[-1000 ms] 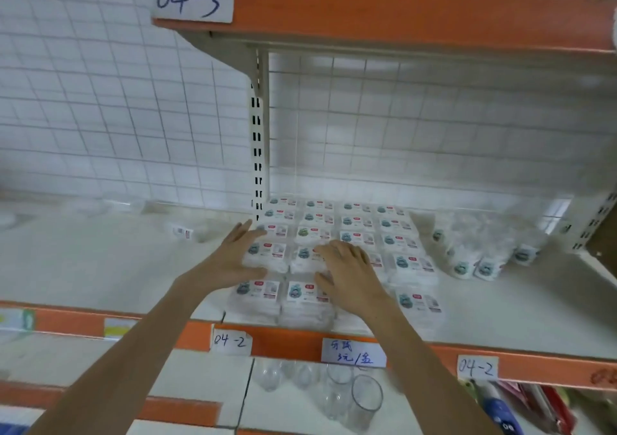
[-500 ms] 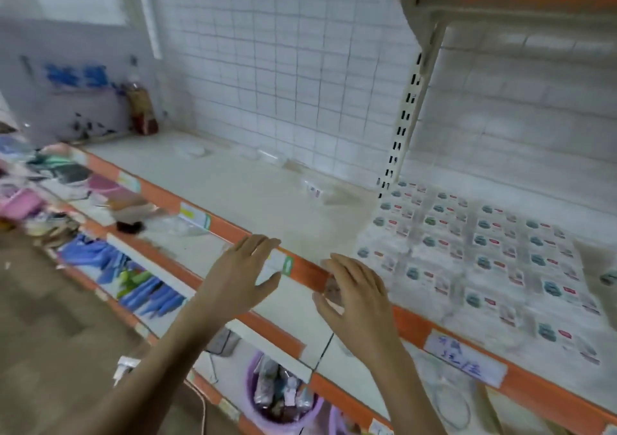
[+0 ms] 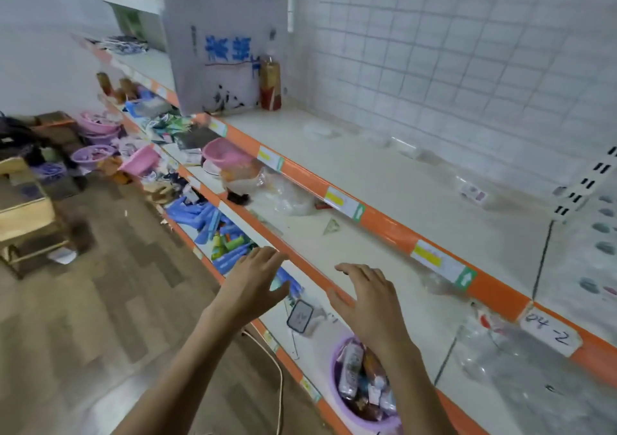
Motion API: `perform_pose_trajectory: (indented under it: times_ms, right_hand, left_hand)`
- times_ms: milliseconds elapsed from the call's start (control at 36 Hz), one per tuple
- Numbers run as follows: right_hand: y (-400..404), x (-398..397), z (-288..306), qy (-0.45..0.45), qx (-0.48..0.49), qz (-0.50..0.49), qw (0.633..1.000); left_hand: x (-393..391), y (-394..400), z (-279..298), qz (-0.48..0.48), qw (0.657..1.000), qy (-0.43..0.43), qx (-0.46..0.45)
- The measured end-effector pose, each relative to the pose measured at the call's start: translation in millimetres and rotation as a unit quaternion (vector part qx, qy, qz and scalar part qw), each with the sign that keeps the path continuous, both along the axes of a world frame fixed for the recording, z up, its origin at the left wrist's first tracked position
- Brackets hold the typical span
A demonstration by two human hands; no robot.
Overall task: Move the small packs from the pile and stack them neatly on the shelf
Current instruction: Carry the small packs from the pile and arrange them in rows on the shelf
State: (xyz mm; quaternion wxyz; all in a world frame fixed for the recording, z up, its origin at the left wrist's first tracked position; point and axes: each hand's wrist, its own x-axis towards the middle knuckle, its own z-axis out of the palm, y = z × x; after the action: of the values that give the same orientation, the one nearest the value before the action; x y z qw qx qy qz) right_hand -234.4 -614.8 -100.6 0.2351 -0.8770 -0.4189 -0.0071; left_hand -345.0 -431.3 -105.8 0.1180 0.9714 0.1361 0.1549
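Observation:
Both of my hands hang in the air in front of the shelving, fingers spread and holding nothing. My left hand (image 3: 255, 279) is over the floor side of the lower shelf edge. My right hand (image 3: 370, 304) hovers above the lower white shelf. The stacked small packs (image 3: 604, 231) show only as a blurred strip at the far right edge, on the upper shelf (image 3: 417, 194) with the orange front lip. One lone small pack (image 3: 473, 194) lies on that shelf to the left of the stack. The pile is not in view.
A purple basin (image 3: 337, 398) of wrapped goods sits on the bottom shelf under my right wrist. A phone-like dark object (image 3: 300, 315) lies nearby. Pink and purple basins (image 3: 225, 152), blue items (image 3: 213, 224) and a red-gold bottle (image 3: 270, 85) crowd the left shelves. Wooden floor lies left.
My head has swung left, away from the stacked packs. Both hands came off the packs and now hang lower, in front of the lower shelves, still holding nothing.

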Motion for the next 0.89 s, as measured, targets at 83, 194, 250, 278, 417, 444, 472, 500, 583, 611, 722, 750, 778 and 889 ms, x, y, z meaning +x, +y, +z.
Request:
perform_pose_trajectory:
  times_ms: [83, 194, 250, 278, 417, 444, 472, 500, 583, 611, 722, 750, 778, 889]
  right_hand:
    - [34, -6, -2, 0.012, -0.014, 0.004, 1.000]
    - [65, -7, 0, 0.028, -0.013, 0.014, 0.999]
    - [77, -3, 3, 0.028, -0.003, 0.018, 0.999]
    - [83, 0, 5, 0.033, 0.007, 0.018, 0.999]
    - [107, 28, 24, 0.041, 0.080, -0.002, 0.996]
    - [112, 38, 29, 0.035, 0.091, -0.005, 0.995]
    - [117, 50, 35, 0.025, 0.103, -0.008, 0.994]
    - [122, 63, 42, 0.009, 0.112, -0.012, 0.994]
    - [136, 110, 62, -0.031, 0.124, -0.029, 0.991]
    - [140, 128, 69, -0.041, 0.124, -0.037, 0.991]
    - [153, 203, 94, -0.068, 0.114, -0.068, 0.989]
    - [157, 222, 99, -0.063, 0.110, -0.077, 0.989]
    - [161, 241, 102, -0.057, 0.106, -0.086, 0.989]
    - [181, 307, 104, -0.006, 0.100, -0.119, 0.988]
  left_hand:
    - [-7, 34, -3, -0.002, 1.000, -0.001, 0.002]
    - [-8, 72, -5, -0.004, 1.000, -0.011, -0.004]
    - [-3, 89, -4, -0.008, 1.000, -0.017, -0.001]
    - [2, 97, -4, -0.013, 1.000, -0.018, -0.001]
    - [39, 133, 11, -0.034, 0.998, -0.039, -0.020]
    - [48, 139, 16, -0.038, 0.998, -0.045, -0.020]
    - [59, 147, 21, -0.042, 0.998, -0.052, -0.019]
    - [70, 155, 26, -0.045, 0.997, -0.056, -0.016]
    - [107, 181, 44, -0.064, 0.996, -0.065, 0.007]
    - [122, 190, 49, -0.072, 0.995, -0.072, 0.010]
    - [183, 220, 79, -0.094, 0.991, -0.095, 0.019]
    - [200, 227, 86, -0.103, 0.990, -0.095, 0.020]
    - [216, 234, 93, -0.110, 0.989, -0.095, 0.019]
    - [279, 259, 112, -0.118, 0.989, -0.090, 0.025]
